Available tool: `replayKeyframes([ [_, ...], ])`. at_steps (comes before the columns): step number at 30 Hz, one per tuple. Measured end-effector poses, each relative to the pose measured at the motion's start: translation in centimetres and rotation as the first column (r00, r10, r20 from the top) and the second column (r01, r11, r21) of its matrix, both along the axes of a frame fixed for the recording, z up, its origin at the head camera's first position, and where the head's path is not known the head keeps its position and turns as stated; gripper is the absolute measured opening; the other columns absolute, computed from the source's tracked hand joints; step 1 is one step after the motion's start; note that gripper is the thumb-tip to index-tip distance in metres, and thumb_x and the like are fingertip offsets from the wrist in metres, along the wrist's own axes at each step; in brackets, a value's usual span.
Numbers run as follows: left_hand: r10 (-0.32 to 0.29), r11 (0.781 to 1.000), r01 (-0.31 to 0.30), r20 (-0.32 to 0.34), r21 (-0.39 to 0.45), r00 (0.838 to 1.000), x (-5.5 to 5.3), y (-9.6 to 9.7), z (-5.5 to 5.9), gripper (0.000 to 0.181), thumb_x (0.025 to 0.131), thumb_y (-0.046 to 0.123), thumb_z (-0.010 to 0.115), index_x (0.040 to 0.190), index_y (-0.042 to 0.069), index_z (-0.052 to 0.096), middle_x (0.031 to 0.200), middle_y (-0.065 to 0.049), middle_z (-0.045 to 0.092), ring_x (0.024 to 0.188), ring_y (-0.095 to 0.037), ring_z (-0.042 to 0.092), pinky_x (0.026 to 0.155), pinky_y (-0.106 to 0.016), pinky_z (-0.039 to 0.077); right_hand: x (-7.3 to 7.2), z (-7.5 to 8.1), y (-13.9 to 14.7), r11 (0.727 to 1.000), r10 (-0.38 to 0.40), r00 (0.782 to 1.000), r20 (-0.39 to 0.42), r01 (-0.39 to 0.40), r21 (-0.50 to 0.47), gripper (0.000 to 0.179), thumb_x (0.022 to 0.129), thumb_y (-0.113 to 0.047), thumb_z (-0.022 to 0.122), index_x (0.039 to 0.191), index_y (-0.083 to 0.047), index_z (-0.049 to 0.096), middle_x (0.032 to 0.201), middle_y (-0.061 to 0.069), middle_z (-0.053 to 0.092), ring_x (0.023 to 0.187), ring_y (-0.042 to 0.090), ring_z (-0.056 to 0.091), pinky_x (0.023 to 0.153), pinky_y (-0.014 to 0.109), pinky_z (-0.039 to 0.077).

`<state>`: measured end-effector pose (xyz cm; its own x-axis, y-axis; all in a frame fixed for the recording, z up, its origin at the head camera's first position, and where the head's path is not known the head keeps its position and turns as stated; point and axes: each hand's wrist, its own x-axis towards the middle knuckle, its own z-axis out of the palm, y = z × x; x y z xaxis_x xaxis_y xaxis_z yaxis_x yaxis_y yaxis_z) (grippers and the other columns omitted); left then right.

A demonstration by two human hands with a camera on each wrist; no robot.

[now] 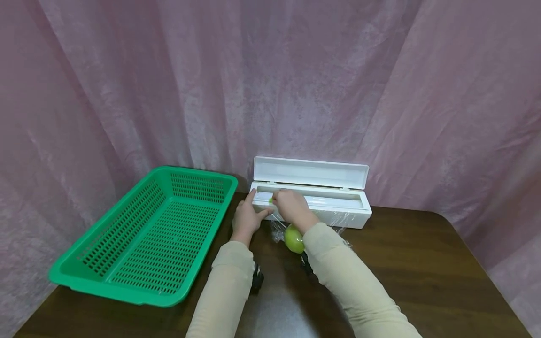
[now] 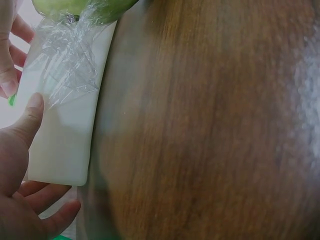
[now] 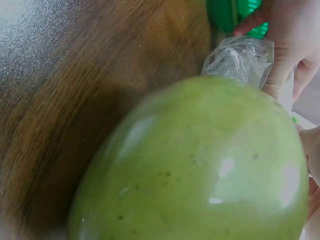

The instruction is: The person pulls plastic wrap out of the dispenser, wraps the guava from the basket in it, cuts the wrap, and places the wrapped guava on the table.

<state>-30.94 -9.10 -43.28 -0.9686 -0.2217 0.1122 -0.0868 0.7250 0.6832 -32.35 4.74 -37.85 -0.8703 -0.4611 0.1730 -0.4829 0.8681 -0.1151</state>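
Note:
A white cling film dispenser [image 1: 357,220] lies on the table with its lid [image 1: 310,172] raised and a roll of film [image 1: 327,202] inside. My left hand [image 1: 244,218] holds the dispenser's left end, thumb at the front and fingers around the end. Between thumb and fingertips my right hand [image 1: 291,206] pinches a small green slider [image 1: 271,200] on the dispenser's front edge. Under the right wrist sits a smooth green fruit [image 1: 293,239] with dark specks, covered in clear film [image 2: 70,60] that stretches onto the dispenser's front face. The right forearm partly hides the fruit in the head view.
To the left stands a large green plastic basket [image 1: 210,239] with slotted sides and base. The dark wooden table [image 1: 405,263] has a rounded far right corner. A pink curtain [image 1: 304,84] hangs right behind the dispenser.

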Motion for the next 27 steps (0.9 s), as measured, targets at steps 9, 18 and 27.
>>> replayKeyframes([
  [9, -0.001, 1.0, 0.001, -0.006, 0.007, 1.0, -0.02, -0.05, -0.44, 0.087, 0.074, 0.049, 0.076, 0.148, 0.029, 0.033, 0.119, -0.02, 0.057, 0.105, -0.036, 0.059, 0.081, -0.049, 0.051, 0.12, -0.01, 0.17, 1.0, 0.017, 1.0, 0.012, -0.016, -0.019, 0.017, 0.095, -0.016, 0.056, 0.102, -0.008, 0.069, 0.102, 0.007, 0.069, 0.094, 0.023, 0.066, 0.08, 0.036, 0.054],
  [18, -0.003, 0.999, 0.004, -0.031, 0.033, 1.0, -0.24, 0.02, 0.02, 0.086, 0.074, 0.047, 0.077, 0.147, 0.028, 0.035, 0.122, -0.02, 0.056, 0.109, -0.036, 0.058, 0.085, -0.05, 0.049, -0.27, 0.4, 0.54, 1.0, 0.004, 1.0, 0.021, -0.004, -0.015, 0.017, 0.095, -0.017, 0.056, 0.103, -0.009, 0.069, 0.102, 0.006, 0.069, 0.093, 0.023, 0.066, 0.077, 0.037, 0.054],
  [27, 0.0, 1.0, 0.001, -0.038, 0.022, 0.999, 0.12, 0.09, -0.06, 0.085, 0.075, 0.046, 0.076, 0.146, 0.026, 0.036, 0.12, -0.021, 0.057, 0.107, -0.036, 0.058, 0.086, -0.049, 0.049, 0.03, 0.26, 0.76, 1.0, 0.004, 1.0, 0.018, -0.003, -0.014, 0.017, 0.095, -0.017, 0.056, 0.104, -0.01, 0.069, 0.104, 0.006, 0.069, 0.095, 0.024, 0.065, 0.077, 0.038, 0.054],
])
